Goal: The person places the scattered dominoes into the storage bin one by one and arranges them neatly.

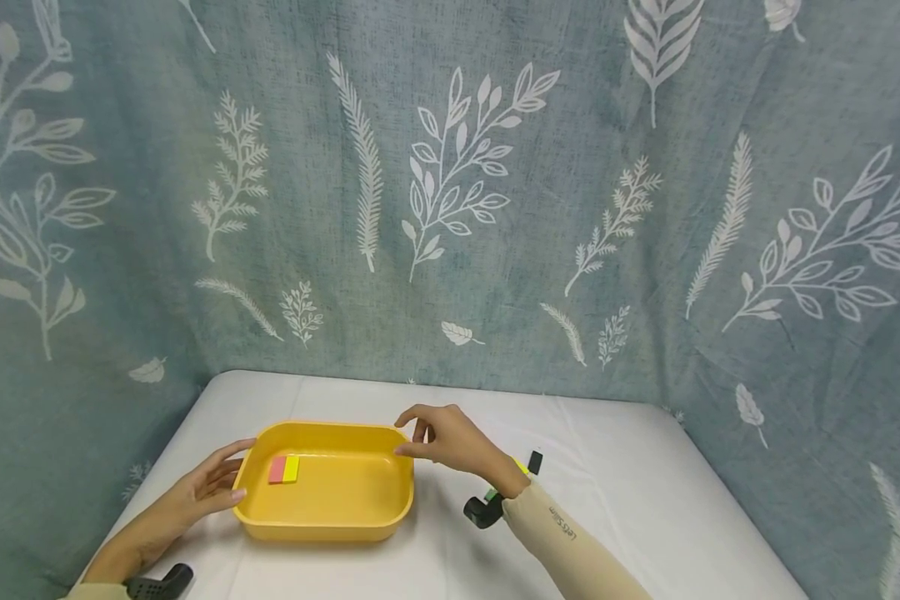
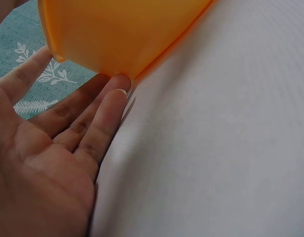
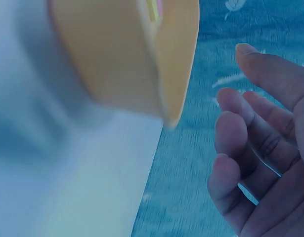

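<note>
A yellow rectangular tray [image 1: 322, 533] rests on the white table. Inside it, toward the left, a pink block [image 1: 277, 470] and a yellow block [image 1: 291, 469] lie side by side. My left hand [image 1: 202, 487] is at the tray's left end, its fingertips touching the outer wall [image 2: 127, 34] with fingers mostly extended. At the right end, my right hand [image 1: 446, 437] hovers by the rim, fingers loosely bent. The right wrist view shows a gap between those fingers [image 3: 231, 133] and the tray wall [image 3: 102, 54], with nothing held.
Under the right forearm lie small things, partly hidden: a black piece [image 1: 536, 462], a bit of yellow [image 1: 522, 468] and a bit of green [image 1: 490, 494]. Black wrist devices [image 1: 483, 512] sit on both arms. A leaf-patterned curtain [image 1: 450, 208] hangs behind the table [image 1: 615, 467].
</note>
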### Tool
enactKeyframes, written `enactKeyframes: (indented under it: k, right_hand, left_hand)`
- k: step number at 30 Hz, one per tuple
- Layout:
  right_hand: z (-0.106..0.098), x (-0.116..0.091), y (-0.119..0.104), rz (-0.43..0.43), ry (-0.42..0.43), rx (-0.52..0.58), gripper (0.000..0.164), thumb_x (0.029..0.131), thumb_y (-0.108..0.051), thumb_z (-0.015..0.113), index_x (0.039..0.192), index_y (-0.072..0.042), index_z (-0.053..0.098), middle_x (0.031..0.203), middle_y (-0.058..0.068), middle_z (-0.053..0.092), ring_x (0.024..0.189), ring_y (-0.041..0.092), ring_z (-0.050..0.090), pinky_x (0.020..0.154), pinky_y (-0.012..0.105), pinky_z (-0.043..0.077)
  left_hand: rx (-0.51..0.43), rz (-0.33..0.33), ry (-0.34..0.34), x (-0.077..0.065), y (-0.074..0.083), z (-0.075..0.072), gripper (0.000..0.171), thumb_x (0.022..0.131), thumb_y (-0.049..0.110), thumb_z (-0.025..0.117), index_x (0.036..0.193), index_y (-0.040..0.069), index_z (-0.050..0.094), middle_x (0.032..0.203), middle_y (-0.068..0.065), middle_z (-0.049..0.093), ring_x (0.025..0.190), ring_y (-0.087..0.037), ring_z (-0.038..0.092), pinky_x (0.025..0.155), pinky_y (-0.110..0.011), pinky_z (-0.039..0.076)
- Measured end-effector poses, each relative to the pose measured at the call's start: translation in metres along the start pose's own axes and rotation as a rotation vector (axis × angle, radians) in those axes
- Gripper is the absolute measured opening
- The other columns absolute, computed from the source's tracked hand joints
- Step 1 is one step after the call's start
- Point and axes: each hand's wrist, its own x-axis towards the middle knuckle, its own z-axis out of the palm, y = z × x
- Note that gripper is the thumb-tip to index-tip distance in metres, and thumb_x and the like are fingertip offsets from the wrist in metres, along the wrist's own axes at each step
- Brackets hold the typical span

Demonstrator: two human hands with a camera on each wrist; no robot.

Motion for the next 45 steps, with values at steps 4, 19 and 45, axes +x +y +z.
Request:
enactKeyframes:
  k: [4, 19, 45]
  right_hand:
    - [-0.009, -0.02, 0.013, 0.044, 0.032, 0.01, 0.036, 0.092, -0.038, 0.079, 0.121, -0.019, 0.069, 0.078, -0.012, 0.066, 0.055, 0.009, 0.057, 0.053, 0.025, 0.053]
    - [-0.029, -0.091, 0.06, 0.161, 0.191, 0.01, 0.033, 0.09, -0.034, 0.081, 0.118, -0.019, 0.07, 0.076, -0.011, 0.067, 0.051, 0.007, 0.05, 0.049, 0.024, 0.046]
    - [-0.021, -0.163, 0.125, 0.473, 0.207, 0.037, 0.039, 0.086, -0.034, 0.084, 0.114, -0.01, 0.072, 0.073, -0.004, 0.064, 0.053, 0.015, 0.056, 0.048, 0.026, 0.045]
  left_hand:
    - [0.0, -0.012, 0.006, 0.0, 0.001, 0.0, 0.079, 0.101, 0.025, 0.066, 0.164, 0.019, 0.018, 0.161, -0.028, 0.029, 0.145, -0.048, 0.032, 0.112, -0.059, 0.039]
    - [-0.001, -0.037, 0.008, 0.001, -0.001, 0.001, 0.08, 0.101, 0.027, 0.066, 0.165, 0.02, 0.017, 0.162, -0.029, 0.027, 0.147, -0.049, 0.029, 0.112, -0.064, 0.036]
    - [0.025, -0.058, 0.025, 0.001, 0.002, 0.003, 0.082, 0.1, 0.03, 0.068, 0.165, 0.021, 0.018, 0.16, -0.027, 0.03, 0.145, -0.048, 0.031, 0.112, -0.064, 0.037]
